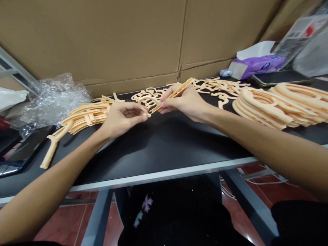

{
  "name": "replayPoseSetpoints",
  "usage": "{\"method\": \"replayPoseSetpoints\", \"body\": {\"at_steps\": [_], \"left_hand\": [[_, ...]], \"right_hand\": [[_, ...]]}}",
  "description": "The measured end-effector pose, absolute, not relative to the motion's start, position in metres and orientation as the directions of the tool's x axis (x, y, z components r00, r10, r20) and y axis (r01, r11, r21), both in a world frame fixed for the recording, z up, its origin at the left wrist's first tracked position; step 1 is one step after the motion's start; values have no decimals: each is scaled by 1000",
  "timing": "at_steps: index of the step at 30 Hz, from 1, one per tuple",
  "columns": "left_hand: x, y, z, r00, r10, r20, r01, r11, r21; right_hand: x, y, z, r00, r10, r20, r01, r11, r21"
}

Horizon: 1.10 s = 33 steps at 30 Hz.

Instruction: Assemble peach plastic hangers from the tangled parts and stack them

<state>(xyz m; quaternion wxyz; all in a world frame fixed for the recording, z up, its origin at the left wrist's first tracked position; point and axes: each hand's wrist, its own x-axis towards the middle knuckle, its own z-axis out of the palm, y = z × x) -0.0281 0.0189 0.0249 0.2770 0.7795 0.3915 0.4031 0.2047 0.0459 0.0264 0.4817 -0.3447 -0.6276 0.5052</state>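
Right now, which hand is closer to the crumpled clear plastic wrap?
Left. Your left hand is to the right of the crumpled clear plastic wrap, with a pile of peach plastic strips between them; your right hand is farther right, beyond the left hand.

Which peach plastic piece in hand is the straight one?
The flat strip in the right hand; the left hand holds a curved hook.

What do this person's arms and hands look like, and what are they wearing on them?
The left hand and right hand are bare, with no gloves, rings or watch showing. The forearms are uncovered, and a black sleeve shows at the lower right.
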Motion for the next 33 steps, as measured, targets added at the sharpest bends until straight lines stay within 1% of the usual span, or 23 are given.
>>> {"method": "replayPoseSetpoints", "body": {"at_steps": [4,8,13,15,18,20,22,25,29,33], "left_hand": [[-28,20,23,348,825,446,402,-561,724],[-30,21,21,349,809,473,448,-588,674],[-30,20,18,340,755,561,487,-651,582],[-30,20,17,346,719,603,504,-684,527],[-32,19,17,401,642,654,546,-740,392],[-32,18,19,438,609,662,589,-750,300],[-32,16,20,459,601,655,624,-743,244],[-32,14,21,471,607,641,646,-731,218],[-32,13,18,473,634,612,682,-703,201],[-31,14,13,529,626,573,653,-731,195]], "right_hand": [[206,45,26,-338,901,273,-69,266,-962],[206,43,27,-332,880,340,-77,334,-940],[206,41,27,-313,850,423,-6,444,-896],[207,42,26,-313,835,452,32,486,-874],[207,43,25,-326,814,481,83,531,-843],[207,43,24,-336,802,494,115,555,-824],[207,43,24,-343,791,506,141,576,-805],[206,41,24,-352,769,534,182,616,-767],[205,39,21,-367,719,590,244,687,-685],[202,37,17,-407,688,600,248,716,-653]]}}
